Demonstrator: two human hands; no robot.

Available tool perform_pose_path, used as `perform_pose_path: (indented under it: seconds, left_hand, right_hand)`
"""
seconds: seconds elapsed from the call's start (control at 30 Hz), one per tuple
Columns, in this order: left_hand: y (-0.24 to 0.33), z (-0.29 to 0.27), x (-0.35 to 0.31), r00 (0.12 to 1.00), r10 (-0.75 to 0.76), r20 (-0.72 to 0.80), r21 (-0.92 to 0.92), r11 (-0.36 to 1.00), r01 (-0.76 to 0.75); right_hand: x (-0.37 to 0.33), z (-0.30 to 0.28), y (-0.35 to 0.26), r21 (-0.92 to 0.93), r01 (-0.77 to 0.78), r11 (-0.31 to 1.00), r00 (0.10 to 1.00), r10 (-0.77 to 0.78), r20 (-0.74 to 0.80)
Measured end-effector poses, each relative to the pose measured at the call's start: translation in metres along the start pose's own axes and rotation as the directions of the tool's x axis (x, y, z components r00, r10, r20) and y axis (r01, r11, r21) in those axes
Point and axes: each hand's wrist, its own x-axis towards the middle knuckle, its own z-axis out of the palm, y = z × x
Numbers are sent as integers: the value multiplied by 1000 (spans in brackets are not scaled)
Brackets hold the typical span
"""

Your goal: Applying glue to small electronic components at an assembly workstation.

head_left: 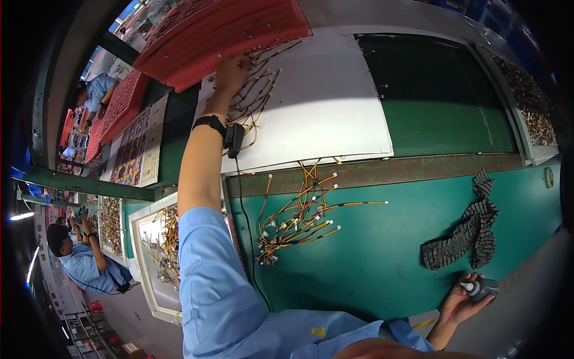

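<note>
My left hand (232, 75) reaches far out to the edge of a red foam block (227, 36), its fingers bent together among wire ends. What they pinch is hidden. Beside and below that hand, a row of yellow, red and black wire harnesses (263, 90) lies on a white board (323, 102). My wrist wears a dark band with a small black box (234, 141) and a cord. At lower right my right hand (459, 305) is wrapped round a dark squeeze bottle (483, 289) with a pale nozzle, off the green table's edge.
A loose heap of wire harnesses (299, 221) lies on the green table (359, 263). A crumpled grey striped cloth (463, 236) is at right. White-framed trays of harnesses (156, 239) stand at left and far right (532, 113). Co-workers in blue (89, 263) work at left.
</note>
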Motion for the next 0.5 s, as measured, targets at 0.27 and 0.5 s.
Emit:
perform_pose_path:
  seconds: [0.27, 0.5]
  left_hand:
    - [-14, 5, -8, 999, -30, -15, 69, 997, 31]
    - [59, -110, -22, 933, 60, 355, -695, 684, 220]
  right_hand:
    - [-6, -8, -8, 20, -1, 1000, 999, 2, -42]
    - [2, 10, 1, 104, -71, 992, 989, 83, -119]
